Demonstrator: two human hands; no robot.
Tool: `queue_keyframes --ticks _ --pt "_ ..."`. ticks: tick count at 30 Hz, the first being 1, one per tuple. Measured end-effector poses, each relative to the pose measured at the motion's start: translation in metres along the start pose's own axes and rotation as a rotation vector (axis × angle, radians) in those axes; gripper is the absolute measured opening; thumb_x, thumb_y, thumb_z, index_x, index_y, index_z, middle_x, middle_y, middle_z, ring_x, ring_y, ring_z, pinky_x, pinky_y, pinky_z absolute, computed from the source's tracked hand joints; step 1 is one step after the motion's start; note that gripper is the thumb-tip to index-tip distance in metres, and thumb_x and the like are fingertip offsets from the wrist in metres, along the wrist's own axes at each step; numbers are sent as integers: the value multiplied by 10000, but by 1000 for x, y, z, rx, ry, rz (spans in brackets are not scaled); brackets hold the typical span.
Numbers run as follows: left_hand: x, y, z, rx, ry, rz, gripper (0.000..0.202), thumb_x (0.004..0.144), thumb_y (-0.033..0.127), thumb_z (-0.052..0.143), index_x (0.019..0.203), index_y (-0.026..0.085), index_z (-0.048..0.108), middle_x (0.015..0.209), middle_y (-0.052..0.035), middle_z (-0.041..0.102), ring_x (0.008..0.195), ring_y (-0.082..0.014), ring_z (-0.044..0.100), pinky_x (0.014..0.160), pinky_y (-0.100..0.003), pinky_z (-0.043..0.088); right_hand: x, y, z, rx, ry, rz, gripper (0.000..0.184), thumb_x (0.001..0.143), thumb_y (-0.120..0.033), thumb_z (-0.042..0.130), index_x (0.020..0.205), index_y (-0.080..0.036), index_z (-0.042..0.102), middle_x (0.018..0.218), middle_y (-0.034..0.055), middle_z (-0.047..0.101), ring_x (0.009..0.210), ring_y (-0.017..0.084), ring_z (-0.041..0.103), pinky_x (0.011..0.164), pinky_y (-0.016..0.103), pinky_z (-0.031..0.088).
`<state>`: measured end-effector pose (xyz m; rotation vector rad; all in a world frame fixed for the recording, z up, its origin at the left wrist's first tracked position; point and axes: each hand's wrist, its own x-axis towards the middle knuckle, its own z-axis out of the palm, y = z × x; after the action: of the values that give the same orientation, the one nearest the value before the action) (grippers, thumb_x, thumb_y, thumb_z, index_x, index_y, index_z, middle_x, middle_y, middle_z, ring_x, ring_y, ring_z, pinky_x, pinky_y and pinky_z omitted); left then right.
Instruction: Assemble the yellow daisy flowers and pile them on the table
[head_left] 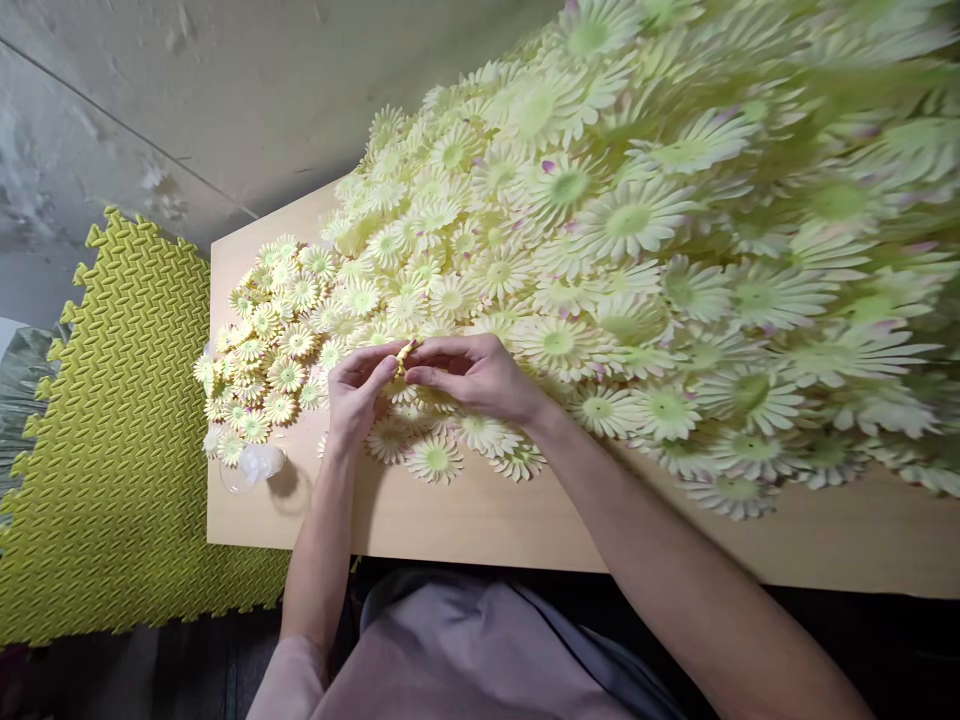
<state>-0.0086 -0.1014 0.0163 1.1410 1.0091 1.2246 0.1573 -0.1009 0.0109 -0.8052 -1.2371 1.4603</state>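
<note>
My left hand (358, 388) and my right hand (472, 372) meet over the wooden table (487, 520), fingertips pinched together on one small pale yellow artificial daisy (406, 352). Both hands are closed on it. Beneath and around them lies a huge heap of the same yellow-green daisy flower heads (600, 250), which covers most of the tabletop and rises toward the upper right. A smaller flat spread of tiny daisies (262, 340) lies left of my left hand.
A small clear plastic cup or bag (251, 467) lies on the table near its left front corner. A yellow-green interlocking foam mat (112, 450) covers the floor to the left. Grey concrete floor (225, 90) lies beyond the table.
</note>
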Motion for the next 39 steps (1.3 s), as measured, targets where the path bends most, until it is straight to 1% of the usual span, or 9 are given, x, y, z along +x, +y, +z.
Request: queue_keyframes --ticks 7,17,23,26,29,31,34,36,39 --pt "0 -1 1 -2 -40 34 150 770 297 751 903 229 761 1003 -57 764 983 -190 711 888 -319 556 0 -1 1 2 12 -1 289 615 -384 862 835 -217 778 857 44 736 789 181 667 716 304 560" --pt "0 0 2 -5 -12 -6 206 733 351 779 889 219 763 1000 -69 763 977 -208 714 891 -334 547 0 1 -1 9 14 1 277 622 -373 859 843 -224 783 874 39 745 809 182 676 736 302 559" --pt "1 -3 -1 -36 -48 25 157 805 328 714 912 223 762 1005 -53 766 980 -172 710 891 -289 544 -1 -1 -2 3 8 33 247 681 -379 818 867 -221 787 867 43 747 780 178 696 738 307 573" --pt "-1 -1 0 -33 -64 46 198 765 334 751 925 217 754 1010 -54 767 975 -178 713 883 -292 552 -1 -3 -3 -31 5 34 230 721 -378 788 884 -217 783 837 39 740 786 182 695 719 297 573" --pt "-3 0 4 -2 -21 52 245 684 281 820 904 206 741 1006 -55 768 933 -185 723 845 -301 565 0 -4 -4 -44 9 40 230 758 -388 753 898 -206 772 825 39 733 789 185 688 716 297 570" --pt "-3 -1 5 -8 44 48 220 683 300 820 850 193 726 984 -57 769 883 -174 726 809 -300 568 0 -4 -5 -28 7 47 228 782 -391 730 900 -199 761 850 43 734 800 182 689 747 305 572" --pt "-3 -6 5 -22 133 35 212 709 354 794 769 178 693 894 -37 761 747 -115 700 705 -243 551 0 -4 -5 -26 -3 62 239 812 -401 699 910 -187 742 864 49 727 805 178 688 762 311 570" --pt "-1 -9 4 -28 165 14 227 724 367 780 738 169 669 794 -6 722 658 -70 650 628 -191 522 0 -4 -5 -45 -8 71 254 826 -420 683 897 -179 724 833 48 715 789 173 680 748 305 561" --pt "1 -8 3 -89 190 -28 259 718 369 784 715 164 625 660 46 592 561 -29 555 559 -144 489 1 -6 -5 -61 -17 76 268 843 -440 664 848 -174 690 791 37 688 760 152 653 722 274 534"
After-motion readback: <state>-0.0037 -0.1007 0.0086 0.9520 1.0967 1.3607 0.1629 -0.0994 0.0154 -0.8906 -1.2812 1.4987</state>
